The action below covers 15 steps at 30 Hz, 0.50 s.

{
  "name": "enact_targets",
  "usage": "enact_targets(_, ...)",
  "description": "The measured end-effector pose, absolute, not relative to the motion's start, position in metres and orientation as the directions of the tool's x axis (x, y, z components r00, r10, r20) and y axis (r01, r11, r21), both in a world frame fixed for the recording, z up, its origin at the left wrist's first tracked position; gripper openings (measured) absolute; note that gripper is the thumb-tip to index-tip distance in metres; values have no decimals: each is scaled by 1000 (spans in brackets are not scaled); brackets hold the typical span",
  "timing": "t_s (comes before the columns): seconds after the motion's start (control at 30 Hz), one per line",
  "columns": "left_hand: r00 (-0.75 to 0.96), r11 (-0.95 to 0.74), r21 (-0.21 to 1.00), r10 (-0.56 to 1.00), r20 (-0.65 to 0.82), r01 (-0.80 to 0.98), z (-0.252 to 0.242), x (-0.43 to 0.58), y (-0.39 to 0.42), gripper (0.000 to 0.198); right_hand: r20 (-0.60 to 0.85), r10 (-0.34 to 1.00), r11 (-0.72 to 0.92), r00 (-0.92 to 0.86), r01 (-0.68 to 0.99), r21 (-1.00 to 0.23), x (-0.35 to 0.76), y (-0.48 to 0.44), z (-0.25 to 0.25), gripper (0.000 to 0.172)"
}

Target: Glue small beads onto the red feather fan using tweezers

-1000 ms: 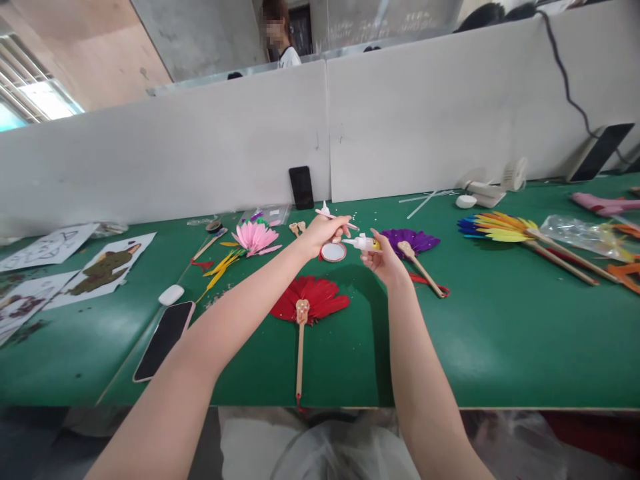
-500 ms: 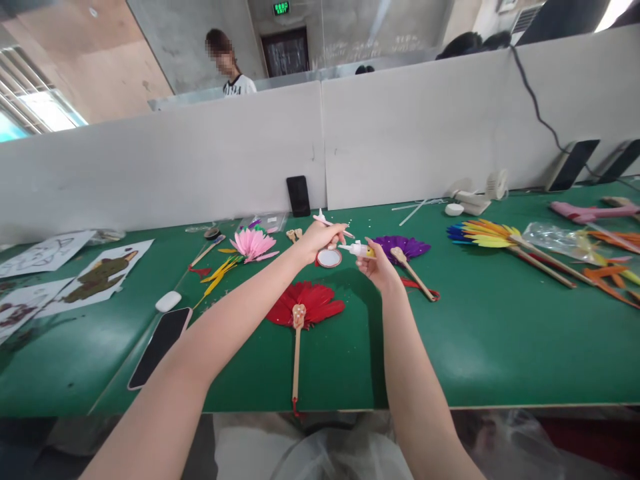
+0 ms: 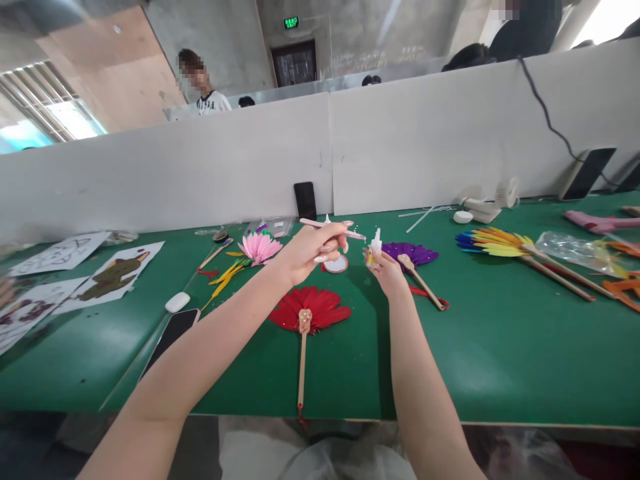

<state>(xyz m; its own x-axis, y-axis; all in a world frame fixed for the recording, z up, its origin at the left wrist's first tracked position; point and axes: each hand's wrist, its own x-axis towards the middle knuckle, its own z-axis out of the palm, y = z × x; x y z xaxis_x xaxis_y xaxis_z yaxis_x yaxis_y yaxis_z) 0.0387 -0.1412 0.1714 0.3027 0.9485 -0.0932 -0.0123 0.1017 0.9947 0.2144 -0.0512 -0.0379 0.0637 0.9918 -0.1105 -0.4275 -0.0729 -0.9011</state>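
Grip of the left hand (image 3: 311,253) was closed on a thin pink stick (image 3: 333,229), held level above a round dish (image 3: 336,265). Just right of it, a glue bottle (image 3: 375,248) was clasped upright by the right hand (image 3: 384,268). Below both grips, a red feather fan (image 3: 310,308) was laid on the bench (image 3: 500,347).

Looks like a craft workshop tbh: long green counter (image 3: 500,360) littered with feather fans (image 3: 314,303), white divider boards (image 3: 425,140) along its far edge, people (image 3: 210,101) beyond it.

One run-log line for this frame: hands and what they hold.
left hand: grips thin stick | right hand: holds small bottle upright | both above green table | red feather fan flat on it
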Motion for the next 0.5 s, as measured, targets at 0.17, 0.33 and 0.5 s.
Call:
enact_targets(0.17, 312, 116, 992, 945, -96, -46, 172, 33, -159, 40, -50, 978, 0, 202, -240, -971, 210, -47, -48, 31)
enact_targets(0.33, 260, 148, 988, 956, -134, -36, 145, 17, -163, 39, 5, 970, 21, 244, -62, -998, 206, -46, -60, 30)
enact_targets(0.5, 201, 203, 979, 959, -202, 18, 107, -3, -167, 39, 45, 967, 33, 249, 49, -998, 206, -44, -71, 30)
